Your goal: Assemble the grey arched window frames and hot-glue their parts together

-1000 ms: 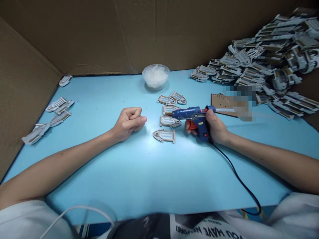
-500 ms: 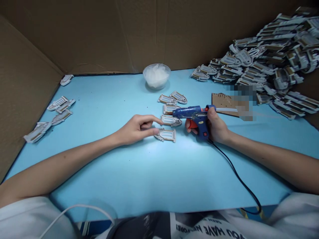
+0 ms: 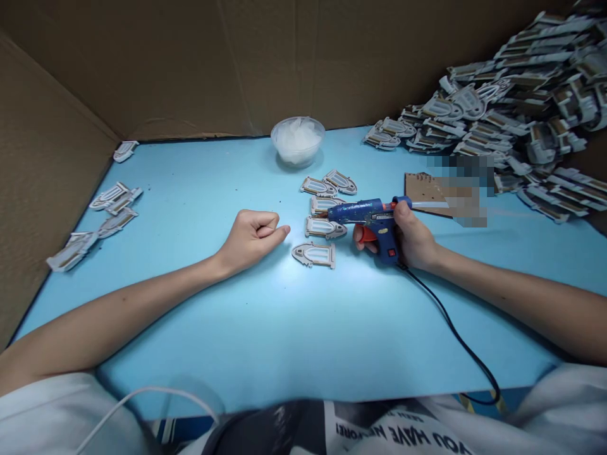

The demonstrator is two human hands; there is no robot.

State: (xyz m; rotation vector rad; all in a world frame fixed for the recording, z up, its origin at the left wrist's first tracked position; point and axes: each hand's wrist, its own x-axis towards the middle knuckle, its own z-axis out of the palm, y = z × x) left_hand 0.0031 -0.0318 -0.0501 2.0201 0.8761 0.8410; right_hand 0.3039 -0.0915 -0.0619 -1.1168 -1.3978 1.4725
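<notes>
My right hand (image 3: 411, 239) is wrapped round the handle of a blue glue gun (image 3: 367, 215), a finger at its red trigger. The nozzle points left over an arched grey-and-brown piece (image 3: 322, 205). Just below it lies another arched piece (image 3: 326, 227), and nearer me a separate one (image 3: 313, 254) lies flat with its tip to the left. Two more (image 3: 327, 184) touch each other beyond the nozzle. Left of the pieces, my left hand (image 3: 253, 240) rests closed in a fist, thumb toward the near piece, touching none of them.
A clear bowl (image 3: 298, 142) of white material stands at the back. A large heap of arched pieces (image 3: 493, 120) fills the back right, near a brown board (image 3: 424, 189). More pieces (image 3: 116, 199) lie at the left. A black cord (image 3: 455, 328) runs from the gun toward the front edge.
My left hand has drawn back slightly left from the pieces, and its extended index finger has curled in. My right hand and the glue gun have barely moved.
</notes>
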